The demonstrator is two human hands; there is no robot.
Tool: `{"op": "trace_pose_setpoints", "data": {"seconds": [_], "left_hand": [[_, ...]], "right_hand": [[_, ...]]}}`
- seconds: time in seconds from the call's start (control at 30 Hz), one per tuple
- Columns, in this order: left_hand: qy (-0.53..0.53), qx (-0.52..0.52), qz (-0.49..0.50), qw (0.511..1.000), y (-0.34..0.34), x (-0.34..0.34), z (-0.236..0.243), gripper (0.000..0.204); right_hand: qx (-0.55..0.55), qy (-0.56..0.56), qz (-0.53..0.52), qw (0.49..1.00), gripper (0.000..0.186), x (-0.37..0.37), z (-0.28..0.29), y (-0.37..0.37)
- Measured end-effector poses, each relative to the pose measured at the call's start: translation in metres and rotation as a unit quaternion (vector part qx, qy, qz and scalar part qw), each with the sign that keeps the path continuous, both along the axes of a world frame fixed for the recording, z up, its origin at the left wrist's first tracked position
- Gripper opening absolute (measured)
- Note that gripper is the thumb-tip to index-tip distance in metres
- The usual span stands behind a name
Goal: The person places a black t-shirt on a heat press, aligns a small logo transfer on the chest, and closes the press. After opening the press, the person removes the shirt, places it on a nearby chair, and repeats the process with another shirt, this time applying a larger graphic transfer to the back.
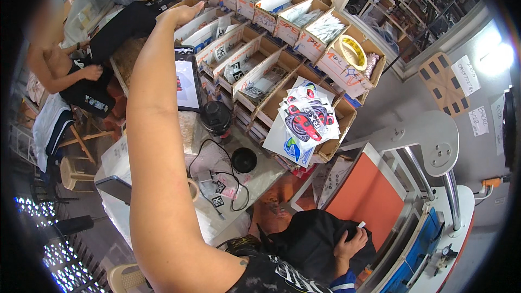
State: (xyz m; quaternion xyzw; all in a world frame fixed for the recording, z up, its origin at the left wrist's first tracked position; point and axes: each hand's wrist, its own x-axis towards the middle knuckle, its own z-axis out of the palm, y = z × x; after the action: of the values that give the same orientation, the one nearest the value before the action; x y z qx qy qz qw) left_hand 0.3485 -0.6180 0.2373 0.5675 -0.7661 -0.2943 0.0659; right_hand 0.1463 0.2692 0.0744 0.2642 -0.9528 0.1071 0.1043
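My left arm stretches up across the view, and my left hand point(180, 15) is at the far end of the divided cardboard boxes point(230, 57). Its fingers reach out to the right beside a box edge, with nothing visible in them. At the lower right, my right hand point(350, 245) grips a black garment point(312, 236), its fingers bent over the cloth. A small white tag point(362, 224) shows at the fingertips. The garment lies bunched against an orange-red flat pad point(366, 201). Blue striped cloth point(343, 281) surrounds the right wrist.
Printed transfer sheets point(306, 119) top the boxes; a tape roll point(351, 52) sits above them. A tablet point(188, 81), a black lidded container point(216, 116), a black bowl point(243, 160) and cables crowd the table. A metal press arm point(429, 141) stands right. Another person point(59, 70) handles dark cloth at left.
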Motion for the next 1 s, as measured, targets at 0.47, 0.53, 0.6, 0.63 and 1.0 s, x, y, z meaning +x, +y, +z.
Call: {"op": "trace_pose_setpoints", "data": {"seconds": [0.47, 0.53, 0.6, 0.63, 1.0], "left_hand": [[0.086, -0.190, 0.027, 0.978, -0.006, 0.024, -0.015, 0.034], [0.094, -0.220, 0.016, 0.971, -0.009, 0.029, -0.008, 0.033], [0.096, -0.250, 0.007, 0.963, -0.001, 0.032, 0.004, 0.033], [0.097, -0.265, 0.004, 0.959, 0.004, 0.032, 0.009, 0.033], [0.043, -0.286, 0.011, 0.957, 0.025, 0.044, 0.027, 0.027]], "right_hand": [[0.009, 0.007, -0.008, 1.000, 0.051, 0.000, -0.003, 0.002], [0.009, 0.012, -0.005, 1.000, 0.051, -0.004, -0.007, 0.006], [0.009, 0.015, -0.002, 1.000, 0.051, -0.003, -0.008, 0.007], [0.009, 0.017, -0.002, 1.000, 0.051, -0.003, -0.008, 0.007], [0.005, 0.004, -0.009, 1.000, 0.050, -0.001, -0.003, 0.002]]}}
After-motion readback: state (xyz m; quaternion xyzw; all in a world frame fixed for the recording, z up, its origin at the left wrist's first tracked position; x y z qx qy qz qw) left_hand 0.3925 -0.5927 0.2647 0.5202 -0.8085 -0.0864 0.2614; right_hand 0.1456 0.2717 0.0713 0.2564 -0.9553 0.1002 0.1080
